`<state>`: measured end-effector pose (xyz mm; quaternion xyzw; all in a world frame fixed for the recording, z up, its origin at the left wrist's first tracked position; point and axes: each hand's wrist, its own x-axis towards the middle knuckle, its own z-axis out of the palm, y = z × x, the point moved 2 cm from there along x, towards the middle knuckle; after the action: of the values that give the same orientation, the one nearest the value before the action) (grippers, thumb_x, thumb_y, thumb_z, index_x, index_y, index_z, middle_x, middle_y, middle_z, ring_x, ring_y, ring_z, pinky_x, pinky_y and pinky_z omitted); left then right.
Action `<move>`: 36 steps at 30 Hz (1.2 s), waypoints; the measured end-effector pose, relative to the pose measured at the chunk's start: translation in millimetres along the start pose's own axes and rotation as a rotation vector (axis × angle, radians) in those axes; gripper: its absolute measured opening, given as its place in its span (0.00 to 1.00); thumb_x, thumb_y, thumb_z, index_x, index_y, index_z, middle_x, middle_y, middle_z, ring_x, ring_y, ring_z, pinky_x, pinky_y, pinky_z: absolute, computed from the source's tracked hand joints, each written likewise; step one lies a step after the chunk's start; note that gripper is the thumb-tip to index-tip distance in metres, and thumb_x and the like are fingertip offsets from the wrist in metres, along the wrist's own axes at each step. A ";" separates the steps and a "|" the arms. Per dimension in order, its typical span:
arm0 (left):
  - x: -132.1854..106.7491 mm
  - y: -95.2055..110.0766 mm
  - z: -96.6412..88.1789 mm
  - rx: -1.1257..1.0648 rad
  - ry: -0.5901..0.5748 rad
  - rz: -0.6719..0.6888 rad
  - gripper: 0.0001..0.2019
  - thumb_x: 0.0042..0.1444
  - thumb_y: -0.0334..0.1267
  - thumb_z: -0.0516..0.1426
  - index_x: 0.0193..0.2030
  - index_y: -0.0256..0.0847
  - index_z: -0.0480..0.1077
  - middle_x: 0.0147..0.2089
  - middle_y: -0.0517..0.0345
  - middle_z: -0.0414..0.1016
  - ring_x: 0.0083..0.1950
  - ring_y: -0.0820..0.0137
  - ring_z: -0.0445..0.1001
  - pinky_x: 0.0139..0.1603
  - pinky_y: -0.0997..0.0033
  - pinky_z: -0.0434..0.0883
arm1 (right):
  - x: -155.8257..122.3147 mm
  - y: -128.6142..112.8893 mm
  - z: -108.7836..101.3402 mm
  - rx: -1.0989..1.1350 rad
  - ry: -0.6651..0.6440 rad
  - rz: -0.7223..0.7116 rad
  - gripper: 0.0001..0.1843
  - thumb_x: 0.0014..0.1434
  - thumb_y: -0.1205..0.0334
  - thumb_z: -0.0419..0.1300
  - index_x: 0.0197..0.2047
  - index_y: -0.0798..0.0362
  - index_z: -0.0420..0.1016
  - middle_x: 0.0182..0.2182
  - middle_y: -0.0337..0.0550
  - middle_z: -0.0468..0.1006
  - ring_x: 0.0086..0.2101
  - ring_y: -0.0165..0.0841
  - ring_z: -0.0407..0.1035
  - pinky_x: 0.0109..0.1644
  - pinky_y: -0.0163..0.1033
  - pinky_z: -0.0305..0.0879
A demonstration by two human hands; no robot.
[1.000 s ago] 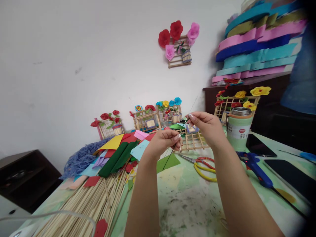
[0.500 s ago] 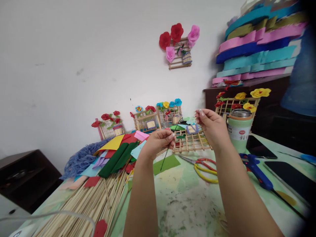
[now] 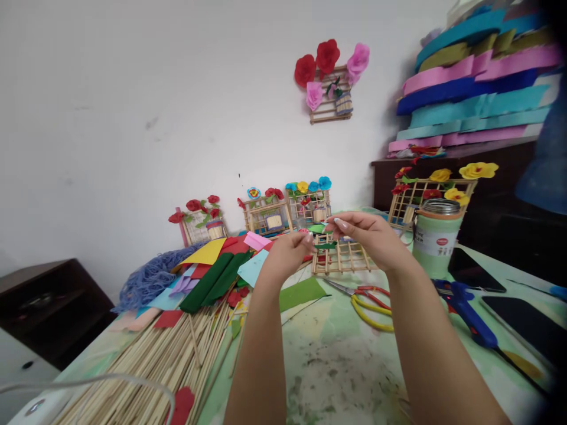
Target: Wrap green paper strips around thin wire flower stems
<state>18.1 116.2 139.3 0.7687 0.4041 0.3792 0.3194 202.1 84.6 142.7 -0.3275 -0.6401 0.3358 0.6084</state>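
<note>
Wire: a thin dark wire (image 3: 306, 309) appears to lie on the table (image 3: 336, 360), nearer the wearer than both sets of fingers and below the left ones.
Long axis: slantwise, from a near end by the left forearm to a far end on the right, below the gap between the fingertips.
Green paper: the strip (image 3: 303, 294) lies between the wire and the left fingers, its lower edge close along the wire.
Left hand: the left hand (image 3: 287, 257) has thumb and forefinger drawn together; I cannot tell whether they pinch anything.
Right hand: the right hand (image 3: 363, 233) has thumb and forefinger tips close together; any held strand is too fine to make out.
Wooden grid: the grid (image 3: 343, 272) sits just beyond the fingers, partly hidden by the right hand.
Scissors: the scissors (image 3: 354, 291) lie nearer than the right fingers, handles meeting the forearm's outline.
</note>
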 end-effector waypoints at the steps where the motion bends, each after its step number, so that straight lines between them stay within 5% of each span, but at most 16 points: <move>1: -1.6 5.0 -0.1 -0.098 0.021 0.030 0.19 0.57 0.53 0.52 0.33 0.39 0.74 0.35 0.53 0.78 0.36 0.69 0.73 0.36 0.74 0.67 | -0.4 -1.6 1.5 -0.023 -0.020 -0.009 0.13 0.55 0.51 0.63 0.38 0.50 0.80 0.34 0.41 0.80 0.33 0.29 0.71 0.43 0.38 0.66; 5: -7.4 19.1 3.8 -0.168 -0.031 0.060 0.22 0.54 0.57 0.55 0.33 0.38 0.74 0.32 0.53 0.78 0.33 0.71 0.74 0.35 0.74 0.67 | -1.7 -6.1 8.1 -0.049 -0.093 -0.016 0.14 0.57 0.50 0.61 0.40 0.50 0.80 0.35 0.42 0.81 0.36 0.31 0.73 0.44 0.39 0.67; 8: -7.8 21.4 6.0 -0.186 0.009 0.011 0.16 0.52 0.50 0.59 0.27 0.36 0.73 0.26 0.54 0.77 0.26 0.74 0.71 0.29 0.76 0.65 | -2.2 -7.7 12.1 -0.074 -0.137 -0.004 0.17 0.57 0.48 0.59 0.40 0.51 0.80 0.33 0.43 0.81 0.36 0.33 0.73 0.43 0.40 0.67; 14: -7.7 17.4 -2.2 -0.467 -0.092 -0.015 0.15 0.48 0.46 0.61 0.22 0.35 0.71 0.19 0.55 0.72 0.18 0.77 0.66 0.22 0.77 0.62 | 0.1 -4.9 9.0 -0.154 -0.001 -0.011 0.17 0.57 0.47 0.59 0.37 0.50 0.81 0.30 0.42 0.80 0.32 0.32 0.72 0.42 0.39 0.67; 20: -11.6 17.3 -25.4 -0.874 0.302 0.282 0.15 0.48 0.49 0.62 0.25 0.39 0.68 0.20 0.65 0.68 0.18 0.80 0.64 0.18 0.79 0.59 | 1.0 -3.9 9.5 -0.202 -0.033 -0.013 0.18 0.57 0.46 0.58 0.33 0.51 0.81 0.33 0.44 0.81 0.34 0.33 0.72 0.41 0.39 0.66; 23: -9.3 16.5 -22.0 -0.666 0.388 0.244 0.15 0.52 0.51 0.59 0.28 0.39 0.70 0.23 0.61 0.70 0.20 0.79 0.65 0.21 0.79 0.60 | 1.4 -4.9 13.7 -0.210 -0.047 0.009 0.19 0.56 0.45 0.59 0.31 0.52 0.80 0.31 0.44 0.80 0.33 0.33 0.72 0.40 0.38 0.65; 28: -6.1 19.0 -4.7 -0.153 0.279 0.248 0.14 0.52 0.46 0.60 0.41 0.41 0.73 0.32 0.58 0.73 0.29 0.75 0.68 0.30 0.76 0.63 | 3.7 -0.9 22.6 -0.229 -0.071 0.042 0.20 0.54 0.44 0.60 0.26 0.54 0.76 0.26 0.42 0.77 0.29 0.32 0.69 0.34 0.36 0.63; 31: -10.2 23.5 -0.8 0.074 0.308 0.392 0.09 0.58 0.39 0.54 0.32 0.40 0.72 0.29 0.57 0.72 0.32 0.73 0.67 0.34 0.74 0.61 | 4.4 3.1 28.6 -0.196 -0.131 0.054 0.21 0.55 0.44 0.60 0.24 0.54 0.73 0.23 0.41 0.75 0.27 0.31 0.67 0.33 0.36 0.61; 33: -13.2 24.9 -1.0 0.139 0.370 0.456 0.12 0.59 0.36 0.52 0.25 0.39 0.67 0.26 0.58 0.68 0.30 0.73 0.64 0.33 0.73 0.59 | 3.7 3.8 33.0 -0.173 -0.187 0.060 0.20 0.55 0.44 0.59 0.24 0.53 0.73 0.23 0.41 0.75 0.27 0.30 0.67 0.33 0.36 0.61; 36: -11.7 21.2 -1.5 -0.065 0.375 0.423 0.14 0.59 0.40 0.52 0.23 0.39 0.63 0.21 0.62 0.61 0.24 0.76 0.58 0.28 0.74 0.56 | 1.3 0.8 37.9 -0.143 -0.236 0.039 0.19 0.57 0.46 0.59 0.25 0.53 0.73 0.24 0.40 0.75 0.27 0.30 0.67 0.33 0.36 0.62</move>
<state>20.3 96.4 153.1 0.7419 0.2742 0.5857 0.1773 164.2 85.0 141.5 -0.3408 -0.7231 0.3371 0.4974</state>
